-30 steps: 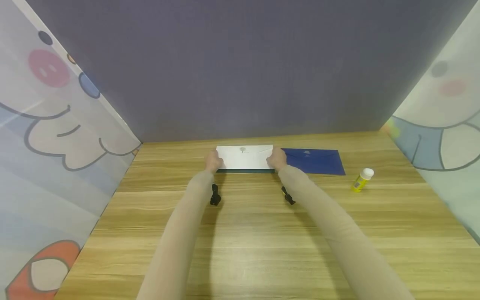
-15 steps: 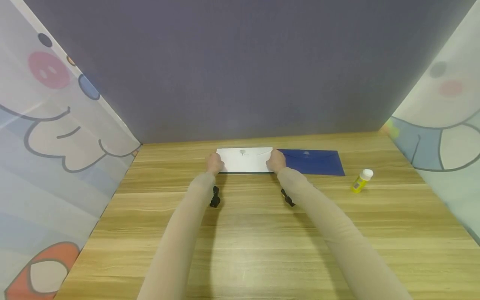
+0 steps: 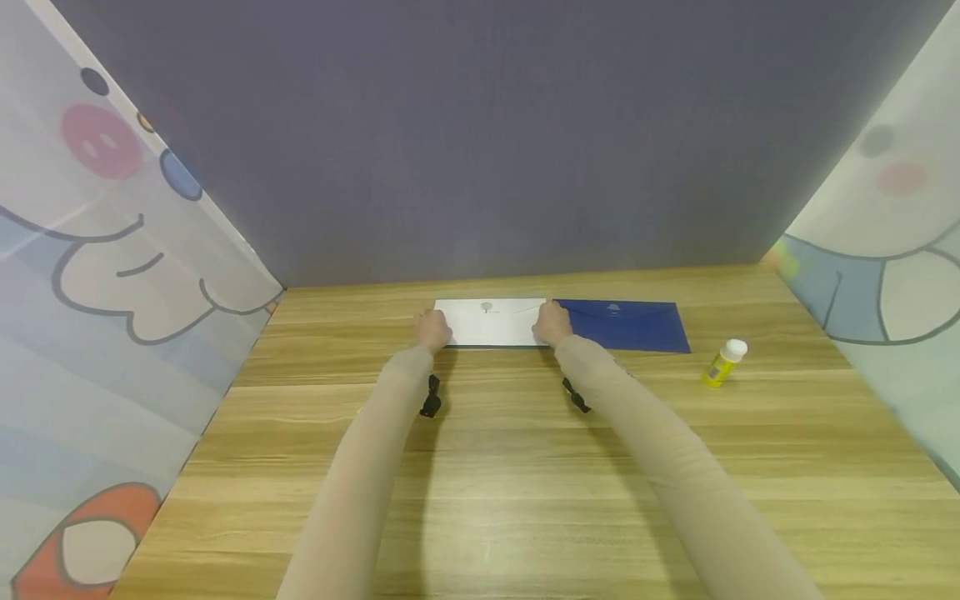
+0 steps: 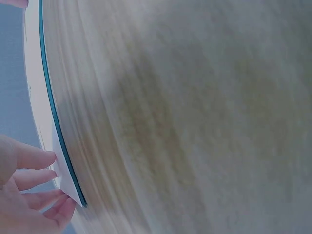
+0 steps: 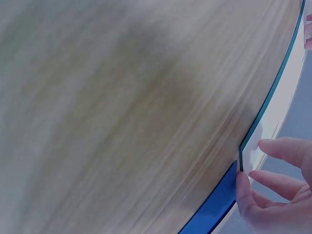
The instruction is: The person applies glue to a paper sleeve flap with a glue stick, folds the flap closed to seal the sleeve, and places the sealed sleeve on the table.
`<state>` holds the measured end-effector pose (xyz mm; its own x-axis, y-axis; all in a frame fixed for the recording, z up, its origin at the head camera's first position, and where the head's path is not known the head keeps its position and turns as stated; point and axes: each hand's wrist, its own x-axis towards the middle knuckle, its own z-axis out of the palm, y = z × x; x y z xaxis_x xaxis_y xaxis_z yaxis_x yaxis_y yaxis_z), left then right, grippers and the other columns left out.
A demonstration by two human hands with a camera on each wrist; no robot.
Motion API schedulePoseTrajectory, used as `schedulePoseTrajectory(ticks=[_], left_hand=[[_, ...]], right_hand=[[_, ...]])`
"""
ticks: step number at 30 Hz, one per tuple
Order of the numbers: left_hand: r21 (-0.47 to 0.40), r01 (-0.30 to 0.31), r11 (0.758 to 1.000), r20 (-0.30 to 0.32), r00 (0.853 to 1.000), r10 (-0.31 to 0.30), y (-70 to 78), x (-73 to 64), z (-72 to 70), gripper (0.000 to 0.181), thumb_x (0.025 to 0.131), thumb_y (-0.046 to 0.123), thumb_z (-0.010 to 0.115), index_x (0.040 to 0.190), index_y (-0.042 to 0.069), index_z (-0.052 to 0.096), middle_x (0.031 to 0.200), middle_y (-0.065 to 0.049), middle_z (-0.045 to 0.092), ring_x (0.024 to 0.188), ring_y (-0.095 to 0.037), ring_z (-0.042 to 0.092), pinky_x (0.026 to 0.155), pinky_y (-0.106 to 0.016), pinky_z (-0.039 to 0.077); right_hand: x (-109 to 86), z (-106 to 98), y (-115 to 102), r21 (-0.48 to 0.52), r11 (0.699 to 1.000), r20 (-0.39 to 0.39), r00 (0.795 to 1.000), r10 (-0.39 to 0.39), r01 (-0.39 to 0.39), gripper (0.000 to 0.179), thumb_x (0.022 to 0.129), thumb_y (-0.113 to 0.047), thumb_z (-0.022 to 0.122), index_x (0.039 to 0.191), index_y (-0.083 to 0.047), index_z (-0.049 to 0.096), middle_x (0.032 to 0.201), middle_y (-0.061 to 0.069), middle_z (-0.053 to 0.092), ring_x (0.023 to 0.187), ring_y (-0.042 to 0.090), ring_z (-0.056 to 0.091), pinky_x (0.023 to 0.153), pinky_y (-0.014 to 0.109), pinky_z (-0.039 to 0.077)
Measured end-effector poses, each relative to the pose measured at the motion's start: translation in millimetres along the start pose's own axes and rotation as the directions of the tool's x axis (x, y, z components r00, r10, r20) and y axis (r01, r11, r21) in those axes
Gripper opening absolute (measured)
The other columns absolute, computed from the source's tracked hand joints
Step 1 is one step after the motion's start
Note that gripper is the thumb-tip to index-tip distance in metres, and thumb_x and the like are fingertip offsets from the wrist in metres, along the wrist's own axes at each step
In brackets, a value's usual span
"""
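A white envelope (image 3: pixel 491 329) with a small tree print lies flat on a dark teal envelope (image 5: pixel 270 95), whose near edge shows as a thin strip. My left hand (image 3: pixel 432 331) holds the left end, with thumb over the white face and fingers bent at the edge, as the left wrist view shows. At the opposite end, my right hand (image 3: pixel 552 323) holds the white envelope by its right side. Its fingers also come against the corner of a navy blue envelope (image 3: pixel 622 327), which lies alongside. Most of the teal envelope is hidden under the white one.
A yellow glue stick with a white cap (image 3: pixel 725 364) stands on the wooden table (image 3: pixel 495 500), right of the blue envelope. A grey panel (image 3: pixel 480 150) rises behind the table. Cartoon-printed sheets hang at both sides. Small black devices (image 3: pixel 431 396) sit under the wrists.
Both hands have brought the white envelope slightly down and nearer, so the wide teal strip below it has narrowed to a thin line. The blue envelope and glue stick stayed put.
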<state>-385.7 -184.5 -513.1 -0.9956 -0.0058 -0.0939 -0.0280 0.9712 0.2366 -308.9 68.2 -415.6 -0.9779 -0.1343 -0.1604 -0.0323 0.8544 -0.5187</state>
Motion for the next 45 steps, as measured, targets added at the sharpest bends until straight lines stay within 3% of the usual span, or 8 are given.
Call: schedulePoseTrajectory(ticks=[2, 9, 13, 19, 24, 27, 35, 45], left_hand=[[-0.007, -0.006, 1.000, 0.024, 1.000, 0.006, 13.6, -21.9, -20.2, 0.021, 0.081, 0.005, 0.048, 0.061, 0.005, 0.054, 0.102, -0.017, 0.059, 0.097, -0.031, 0.050, 0.095, -0.045, 0.028], [0.005, -0.017, 1.000, -0.084, 0.996, 0.017, 9.6, -18.5, -9.5, 0.021, 0.076, 0.011, 0.047, 0.056, 0.008, 0.050, 0.088, -0.016, 0.060, 0.093, -0.031, 0.048, 0.091, -0.045, 0.027], [-0.027, 0.039, 0.999, 0.017, 0.999, -0.038, 47.9, -71.4, -69.5, 0.022, 0.084, 0.010, 0.044, 0.073, -0.001, 0.059, 0.096, -0.018, 0.059, 0.100, -0.032, 0.048, 0.095, -0.044, 0.030], [-0.171, -0.055, 0.984, -0.089, 0.995, 0.041, 73.1, -110.1, -102.8, 0.030, 0.089, 0.014, 0.044, 0.106, -0.005, 0.060, 0.115, -0.016, 0.057, 0.103, -0.030, 0.051, 0.094, -0.042, 0.035], [-0.230, -0.119, 0.966, -0.105, 0.990, 0.097, 89.2, -129.1, -117.0, 0.030, 0.089, 0.012, 0.045, 0.112, -0.002, 0.058, 0.095, -0.017, 0.062, 0.047, -0.009, 0.036, 0.051, -0.022, 0.039], [-0.211, -0.184, 0.960, -0.116, 0.980, 0.162, 101.5, -145.6, -127.4, 0.030, 0.088, 0.012, 0.046, 0.111, 0.000, 0.059, 0.083, -0.015, 0.062, 0.043, -0.006, 0.027, 0.043, -0.020, 0.028], [-0.150, -0.324, 0.934, -0.147, 0.942, 0.303, 122.4, -188.1, -137.2, 0.026, 0.087, 0.017, 0.051, 0.107, 0.007, 0.064, 0.103, -0.012, 0.062, 0.075, -0.022, 0.055, 0.064, -0.035, 0.046], [-0.269, -0.438, 0.857, -0.160, 0.898, 0.409, 119.6, -227.7, -131.0, 0.023, 0.088, 0.016, 0.053, 0.105, 0.005, 0.064, 0.107, -0.010, 0.061, 0.098, -0.024, 0.055, 0.087, -0.037, 0.043]], right_hand=[[-0.7, -0.3, -0.1, -0.001, 1.000, 0.001, 1.000, 0.001, -0.001, 0.023, 0.085, -0.007, 0.051, 0.095, 0.013, 0.057, 0.109, 0.026, 0.049, 0.080, 0.030, 0.049, 0.073, 0.038, 0.046], [25.4, 11.7, 20.1, 0.087, 0.995, -0.003, 0.999, -0.041, 0.041, 0.018, 0.083, -0.007, 0.054, 0.090, 0.010, 0.056, 0.099, 0.021, 0.055, 0.079, 0.028, 0.051, 0.071, 0.035, 0.045], [29.4, 8.9, 28.1, 0.164, 0.981, -0.040, 0.994, -0.101, 0.106, 0.037, 0.081, -0.007, 0.057, 0.115, 0.007, 0.052, 0.109, 0.021, 0.057, 0.086, 0.029, 0.057, 0.078, 0.036, 0.046], [-15.6, -27.9, 8.3, 0.156, 0.967, -0.072, 0.979, -0.192, 0.201, 0.039, 0.084, -0.001, 0.051, 0.121, 0.011, 0.047, 0.103, 0.029, 0.056, 0.044, 0.019, 0.036, 0.057, 0.034, 0.039], [-41.5, -52.0, 11.0, 0.177, 0.954, -0.075, 0.970, -0.233, 0.243, 0.039, 0.088, -0.006, 0.050, 0.124, 0.008, 0.045, 0.126, 0.025, 0.044, 0.096, 0.034, 0.054, 0.083, 0.043, 0.044], [-51.8, -64.5, 17.0, 0.179, 0.949, -0.082, 0.965, -0.247, 0.258, 0.039, 0.088, -0.008, 0.050, 0.125, 0.005, 0.045, 0.129, 0.023, 0.042, 0.113, 0.038, 0.043, 0.089, 0.047, 0.040], [-91.9, -99.3, 37.3, 0.198, 0.941, -0.154, 0.957, -0.246, 0.274, 0.040, 0.090, -0.013, 0.050, 0.127, 0.000, 0.045, 0.125, 0.025, 0.044, 0.105, 0.040, 0.049, 0.077, 0.048, 0.045], [-142.1, -122.6, 89.7, 0.144, 0.914, -0.443, 0.850, -0.284, 0.380, 0.034, 0.087, -0.007, 0.053, 0.119, 0.003, 0.051, 0.119, 0.026, 0.049, 0.102, 0.044, 0.046, 0.076, 0.051, 0.042]])
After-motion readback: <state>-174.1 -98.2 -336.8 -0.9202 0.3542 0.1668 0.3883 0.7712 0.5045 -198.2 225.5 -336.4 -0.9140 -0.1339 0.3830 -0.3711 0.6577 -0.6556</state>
